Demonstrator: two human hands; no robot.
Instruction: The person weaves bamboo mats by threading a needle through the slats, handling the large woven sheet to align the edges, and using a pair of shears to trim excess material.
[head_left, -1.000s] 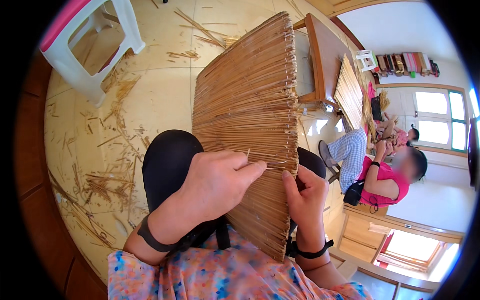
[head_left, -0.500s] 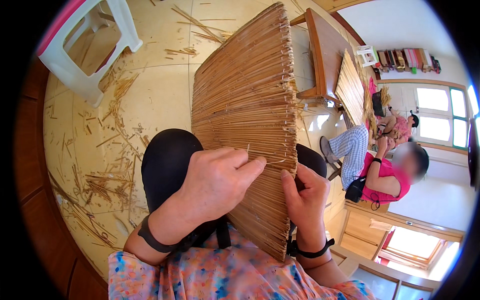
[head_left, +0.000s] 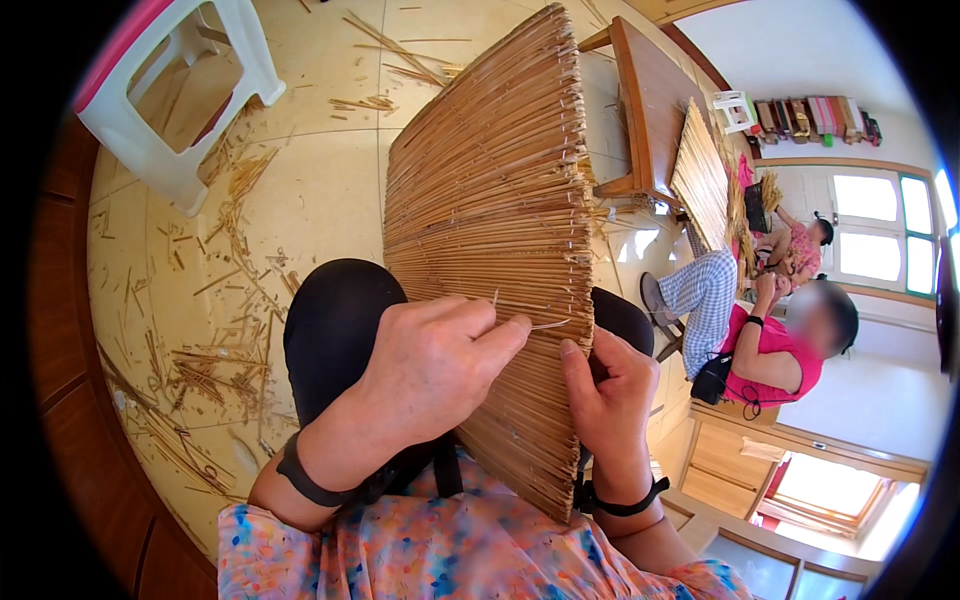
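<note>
A stiff mat of brown reeds (head_left: 490, 200), bound in rows with fine stitching, stands across my knees with its rough cut edge to the right. My left hand (head_left: 430, 360) is closed over the mat's face, pinching a thin pale thread (head_left: 550, 325) between thumb and forefinger. One end of the strand reaches toward the cut edge; another bit sticks up above the knuckles. My right hand (head_left: 615, 385) grips that edge, thumb on the near face. Its other fingers are partly hidden behind the mat.
Reed scraps (head_left: 220, 370) litter the tiled floor at left. A white plastic stool (head_left: 190, 165) stands at upper left, a wooden table (head_left: 650, 110) beyond the mat. Another reed panel (head_left: 700, 180) leans on it. A seated person in pink (head_left: 760, 360) and a farther person (head_left: 800, 250) are at right.
My hands and the mat hold almost the same place; the thread's free end has shifted slightly. The farther person at right has moved, an arm now stretched toward a bundle of straw.
</note>
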